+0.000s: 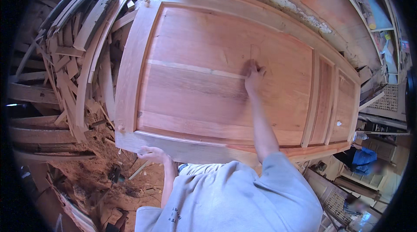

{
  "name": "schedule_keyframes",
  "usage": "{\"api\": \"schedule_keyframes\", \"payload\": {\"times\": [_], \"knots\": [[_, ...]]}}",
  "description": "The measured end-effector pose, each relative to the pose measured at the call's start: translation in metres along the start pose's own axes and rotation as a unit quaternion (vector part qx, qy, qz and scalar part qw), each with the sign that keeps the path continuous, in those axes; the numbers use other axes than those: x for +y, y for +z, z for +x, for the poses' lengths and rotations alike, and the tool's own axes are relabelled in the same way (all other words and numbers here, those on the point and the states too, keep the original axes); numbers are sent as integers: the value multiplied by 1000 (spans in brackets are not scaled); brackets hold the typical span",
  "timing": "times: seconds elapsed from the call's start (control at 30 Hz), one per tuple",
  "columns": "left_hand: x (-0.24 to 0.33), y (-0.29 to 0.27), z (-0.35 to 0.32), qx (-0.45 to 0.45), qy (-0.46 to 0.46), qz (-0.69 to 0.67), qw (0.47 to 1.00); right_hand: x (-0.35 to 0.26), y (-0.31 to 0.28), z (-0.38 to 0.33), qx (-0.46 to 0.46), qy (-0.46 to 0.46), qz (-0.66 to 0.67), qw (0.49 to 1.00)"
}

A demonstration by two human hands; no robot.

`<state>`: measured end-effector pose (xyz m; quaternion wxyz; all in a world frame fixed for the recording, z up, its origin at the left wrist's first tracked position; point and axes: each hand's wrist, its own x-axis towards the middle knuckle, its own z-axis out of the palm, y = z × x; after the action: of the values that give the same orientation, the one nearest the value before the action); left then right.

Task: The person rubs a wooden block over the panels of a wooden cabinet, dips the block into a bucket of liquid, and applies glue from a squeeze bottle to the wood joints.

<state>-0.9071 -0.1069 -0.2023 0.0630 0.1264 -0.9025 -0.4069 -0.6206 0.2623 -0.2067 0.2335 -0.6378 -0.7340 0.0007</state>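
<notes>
A large reddish wooden panel door [195, 97] lies in front of me, with a raised frame around one big panel and smaller panels at the right. My right hand [254, 75] reaches over the big panel, its bunched fingers touching the surface near some faint drawn lines. Whatever those fingers pinch, if anything, is too small and blurred to tell. Down at the door's near left edge is my left hand [154, 154], fingers loosely bent and apart, beside the frame. It holds nothing that I can see.
Offcuts and long wood strips [93, 45] are heaped at the left. Sawdust [87, 171] covers the floor below them. Shelves [386, 36] with bottles stand at the far right. A person in blue [365, 157] is at the right, beyond the door's end.
</notes>
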Motion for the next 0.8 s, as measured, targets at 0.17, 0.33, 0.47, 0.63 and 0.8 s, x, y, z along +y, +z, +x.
{"api": "schedule_keyframes", "payload": {"times": [0.17,0.33,0.47,0.63,0.8], "knots": [[-13,1,7,1,26,41,999,-56,34,-2,-99,43,88,990],[6,-1,0,-13,-13,2,1000,-41,65,9,70,-13,130,989],[-2,-1,4,-9,15,15,1000,-15,18,78,-46,113,59,991],[16,-2,-6,-35,-24,16,999,19,61,108,28,48,-74,996],[-6,0,2,-18,2,39,999,-33,68,96,-50,14,-50,997]]}}
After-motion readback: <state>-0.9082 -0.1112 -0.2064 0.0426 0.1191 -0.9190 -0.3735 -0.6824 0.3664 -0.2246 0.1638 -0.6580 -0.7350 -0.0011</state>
